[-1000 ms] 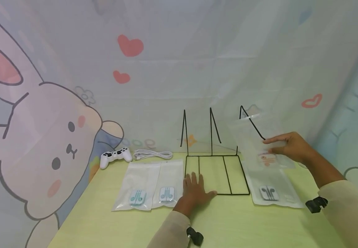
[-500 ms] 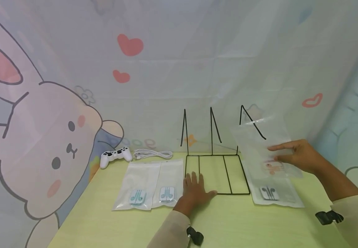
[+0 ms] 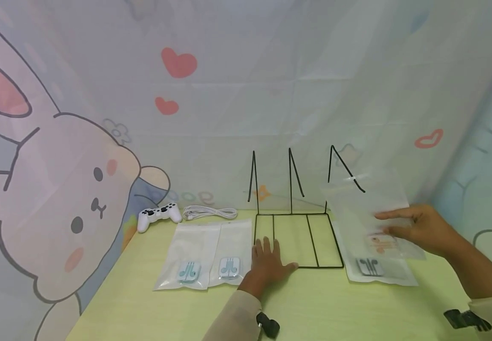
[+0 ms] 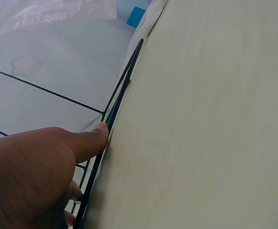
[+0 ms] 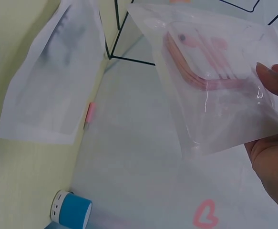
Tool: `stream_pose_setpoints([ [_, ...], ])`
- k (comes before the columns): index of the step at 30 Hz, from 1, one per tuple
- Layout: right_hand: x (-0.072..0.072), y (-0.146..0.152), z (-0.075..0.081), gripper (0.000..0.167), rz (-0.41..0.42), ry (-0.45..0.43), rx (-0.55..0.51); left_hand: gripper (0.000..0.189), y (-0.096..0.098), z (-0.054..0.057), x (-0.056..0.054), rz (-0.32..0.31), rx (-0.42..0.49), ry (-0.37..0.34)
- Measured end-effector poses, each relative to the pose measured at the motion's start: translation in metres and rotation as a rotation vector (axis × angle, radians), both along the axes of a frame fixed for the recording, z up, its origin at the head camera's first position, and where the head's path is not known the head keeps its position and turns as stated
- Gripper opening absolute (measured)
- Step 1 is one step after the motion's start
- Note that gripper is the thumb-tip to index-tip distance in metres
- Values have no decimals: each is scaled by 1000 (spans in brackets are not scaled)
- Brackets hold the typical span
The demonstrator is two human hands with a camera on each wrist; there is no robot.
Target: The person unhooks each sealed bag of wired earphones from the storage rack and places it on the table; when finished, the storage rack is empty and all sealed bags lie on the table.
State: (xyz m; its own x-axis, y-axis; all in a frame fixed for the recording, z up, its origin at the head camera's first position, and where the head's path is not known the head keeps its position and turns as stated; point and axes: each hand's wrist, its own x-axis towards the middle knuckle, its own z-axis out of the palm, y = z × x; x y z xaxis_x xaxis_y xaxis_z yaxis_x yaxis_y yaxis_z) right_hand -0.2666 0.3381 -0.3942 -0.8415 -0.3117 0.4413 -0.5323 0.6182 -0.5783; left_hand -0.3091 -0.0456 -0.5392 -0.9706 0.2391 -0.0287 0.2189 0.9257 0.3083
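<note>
My left hand point(image 3: 268, 265) lies with fingers spread on the left front of a black wire rack point(image 3: 316, 241); in the left wrist view its thumb point(image 4: 88, 143) rests against the front wire. My right hand point(image 3: 426, 232) pinches a clear plastic bag point(image 3: 362, 203) holding pink earphones in a case point(image 5: 205, 57). The bag's upper part overlaps the rack's right prong point(image 3: 348, 169); whether it hangs on the prong I cannot tell. Beneath it, another bag point(image 3: 392, 270) with dark earphones point(image 3: 370, 266) lies on the table, partly covered.
Left of the rack lie two bags point(image 3: 194, 241) with bluish earphones. Behind them are a white game controller point(image 3: 159, 216) and a coiled white cable point(image 3: 210, 212). A printed cloth point(image 3: 228, 118) hangs behind the table. A blue-and-white cylinder point(image 5: 72, 209) shows in the right wrist view.
My right hand and the bag with pink earphones have moved down and to the right, so the bag covers more of the one beneath. The left hand stays on the rack.
</note>
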Motion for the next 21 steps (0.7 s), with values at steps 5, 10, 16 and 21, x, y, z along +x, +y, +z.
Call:
stream_pose_setpoints([
  [5, 7, 1, -1, 32, 7, 21, -9, 98, 0, 2, 1, 1, 5, -5],
  [10, 15, 1, -3, 33, 13, 12, -33, 97, 0, -1, 0, 0, 5, -12],
  [16, 24, -2, -8, 36, 34, 50, -60, 98, 0, -4, -1, -2, 0, -20],
  [21, 27, -3, -10, 38, 55, 55, -77, 100, 0, -10, -6, 3, 33, -17],
])
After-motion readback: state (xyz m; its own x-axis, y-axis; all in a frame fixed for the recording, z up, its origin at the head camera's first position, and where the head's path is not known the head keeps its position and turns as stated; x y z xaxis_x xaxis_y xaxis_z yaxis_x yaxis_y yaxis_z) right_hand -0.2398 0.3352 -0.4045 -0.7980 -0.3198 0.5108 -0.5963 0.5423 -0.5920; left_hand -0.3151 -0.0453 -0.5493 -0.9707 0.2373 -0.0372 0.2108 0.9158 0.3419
